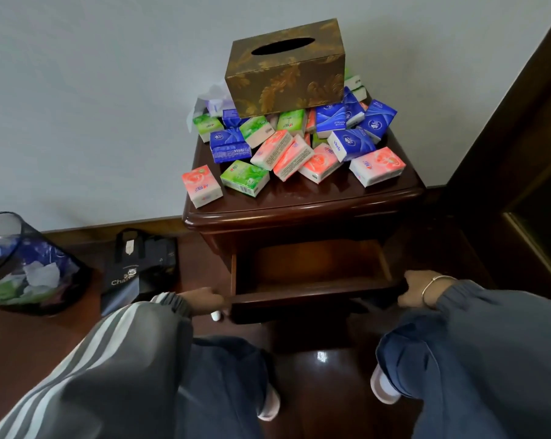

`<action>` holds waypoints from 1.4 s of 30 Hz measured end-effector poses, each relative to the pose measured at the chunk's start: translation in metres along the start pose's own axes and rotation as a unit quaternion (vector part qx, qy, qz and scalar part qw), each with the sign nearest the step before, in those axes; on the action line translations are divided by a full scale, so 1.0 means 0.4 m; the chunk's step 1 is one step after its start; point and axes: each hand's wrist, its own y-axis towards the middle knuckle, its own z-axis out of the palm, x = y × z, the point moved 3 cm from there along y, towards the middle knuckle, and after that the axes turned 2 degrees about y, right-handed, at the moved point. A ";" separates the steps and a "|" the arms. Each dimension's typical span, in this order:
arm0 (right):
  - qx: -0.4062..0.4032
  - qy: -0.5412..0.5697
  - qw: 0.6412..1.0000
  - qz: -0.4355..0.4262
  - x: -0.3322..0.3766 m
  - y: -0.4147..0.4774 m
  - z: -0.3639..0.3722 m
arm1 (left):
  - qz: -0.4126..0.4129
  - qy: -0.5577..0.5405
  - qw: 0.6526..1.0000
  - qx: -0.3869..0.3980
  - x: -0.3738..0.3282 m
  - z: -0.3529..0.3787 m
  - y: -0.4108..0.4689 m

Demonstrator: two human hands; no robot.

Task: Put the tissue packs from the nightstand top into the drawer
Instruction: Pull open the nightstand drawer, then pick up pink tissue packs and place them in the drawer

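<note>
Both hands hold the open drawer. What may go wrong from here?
The tissue box rests on the heap of packs; taking packs from under it may tip it. The pink pack near the front left edge could fall. Pulled further, the drawer may slip out.

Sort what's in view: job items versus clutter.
Job: tissue packs, nightstand top, drawer (open), left hand and right hand gripping its front corners.
Clutter: brown tissue box sitting on the packs, mesh waste bin, black bag.

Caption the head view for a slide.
Left hand and right hand grip the open drawer; tissue packs cover the nightstand.
</note>
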 end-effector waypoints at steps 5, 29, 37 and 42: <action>-0.112 -0.016 0.983 -0.143 0.124 -0.072 0.098 | 0.093 0.083 0.971 -0.205 -0.111 0.118 -0.070; 0.095 -0.040 0.986 -0.132 0.142 -0.134 0.139 | 0.055 0.051 0.997 0.031 -0.159 0.261 -0.112; 0.085 -0.027 0.988 -0.124 0.143 -0.148 0.142 | 0.070 0.125 0.990 0.003 -0.153 0.272 -0.112; -0.078 0.035 0.984 -0.156 0.141 -0.193 0.030 | 0.115 0.118 0.984 -0.073 -0.186 0.182 -0.162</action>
